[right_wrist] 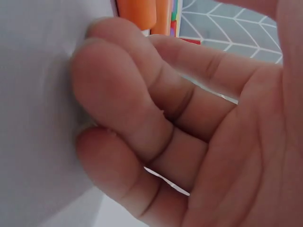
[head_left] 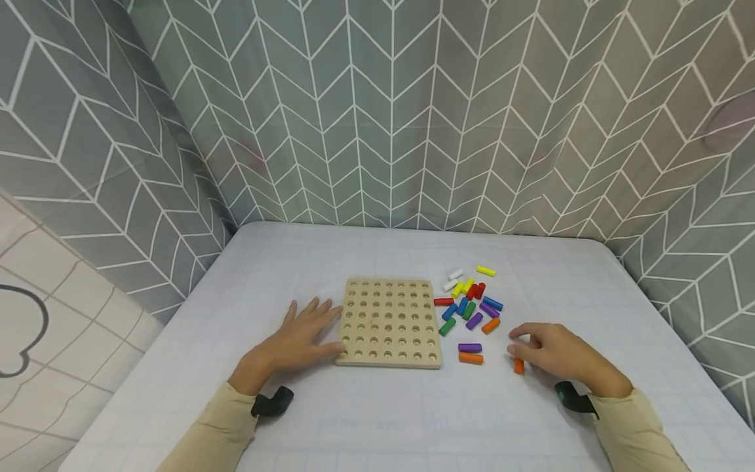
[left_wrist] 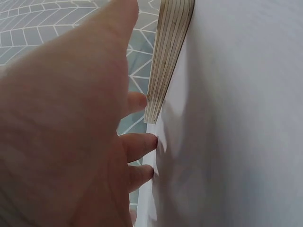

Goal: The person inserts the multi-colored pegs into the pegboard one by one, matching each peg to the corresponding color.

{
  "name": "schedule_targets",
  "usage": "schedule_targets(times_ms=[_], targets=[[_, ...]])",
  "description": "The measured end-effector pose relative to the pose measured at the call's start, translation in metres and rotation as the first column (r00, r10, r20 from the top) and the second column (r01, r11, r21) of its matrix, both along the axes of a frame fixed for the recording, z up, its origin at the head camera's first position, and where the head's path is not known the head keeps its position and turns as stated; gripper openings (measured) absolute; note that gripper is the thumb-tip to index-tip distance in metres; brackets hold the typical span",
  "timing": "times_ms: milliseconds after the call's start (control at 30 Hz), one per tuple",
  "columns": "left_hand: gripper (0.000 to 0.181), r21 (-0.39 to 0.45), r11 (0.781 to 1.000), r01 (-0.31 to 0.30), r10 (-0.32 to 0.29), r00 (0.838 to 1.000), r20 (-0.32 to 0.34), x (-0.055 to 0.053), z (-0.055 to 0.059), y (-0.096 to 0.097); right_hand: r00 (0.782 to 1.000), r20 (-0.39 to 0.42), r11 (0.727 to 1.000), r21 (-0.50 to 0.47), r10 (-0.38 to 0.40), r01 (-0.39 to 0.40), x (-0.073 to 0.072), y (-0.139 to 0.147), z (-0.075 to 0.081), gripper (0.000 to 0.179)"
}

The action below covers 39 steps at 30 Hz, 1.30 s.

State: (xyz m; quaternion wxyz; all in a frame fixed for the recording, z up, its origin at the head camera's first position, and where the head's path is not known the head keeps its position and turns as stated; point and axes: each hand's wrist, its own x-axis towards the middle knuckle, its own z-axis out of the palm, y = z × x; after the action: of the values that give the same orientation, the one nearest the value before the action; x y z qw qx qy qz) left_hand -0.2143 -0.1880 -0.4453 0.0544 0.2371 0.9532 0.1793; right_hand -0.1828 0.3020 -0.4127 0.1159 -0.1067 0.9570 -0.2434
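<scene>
Observing left grip (head_left: 297,339) spread and touching the perforated board (head_left: 394,322); right grip (head_left: 553,348) curled at an orange peg (head_left: 519,367), hold undeterminable.

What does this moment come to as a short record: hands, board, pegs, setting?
left: left hand, fingers spread, thumb by the near-left corner of the board
right: right hand, fingers curled, at an orange peg; grip unclear
board: wooden board with rows of round holes
pegs: loose pegs in several colors, right of the board
setting: white-covered table, chevron-patterned curtain behind
</scene>
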Motion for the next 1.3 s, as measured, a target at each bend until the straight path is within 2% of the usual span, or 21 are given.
schedule_targets(times_ms=[233,467,700,900,1133,1300], targets=[[0.09,-0.014,1.0,-0.008,0.008,1.0,0.004,0.001,0.002,0.002,0.999,-0.012,0.999,-0.01,0.031,-0.031,0.001,-0.008,-0.001,0.044],[0.099,-0.005,1.0,-0.007,0.007,1.0,0.01,0.003,0.0,0.006,0.999,0.0,0.999,-0.032,0.043,-0.043,0.0,-0.013,-0.003,0.037],[0.097,-0.012,1.0,-0.023,0.024,1.0,0.012,0.004,0.001,0.007,0.999,-0.024,0.991,-0.125,0.045,-0.047,-0.006,-0.012,-0.007,0.031],[0.093,-0.015,0.999,-0.038,0.038,0.999,0.012,0.005,0.0,0.007,1.0,-0.001,0.984,-0.18,0.017,-0.017,-0.012,-0.015,-0.007,0.033],[0.092,-0.033,0.999,-0.037,0.037,0.999,0.01,0.006,0.001,0.008,1.0,0.016,0.961,-0.275,0.012,-0.007,-0.02,-0.022,-0.005,0.037],[0.09,-0.019,0.999,-0.041,0.042,0.999,0.015,0.007,0.003,0.009,1.0,0.021,0.93,-0.368,0.006,0.002,-0.027,-0.028,-0.005,0.041]])
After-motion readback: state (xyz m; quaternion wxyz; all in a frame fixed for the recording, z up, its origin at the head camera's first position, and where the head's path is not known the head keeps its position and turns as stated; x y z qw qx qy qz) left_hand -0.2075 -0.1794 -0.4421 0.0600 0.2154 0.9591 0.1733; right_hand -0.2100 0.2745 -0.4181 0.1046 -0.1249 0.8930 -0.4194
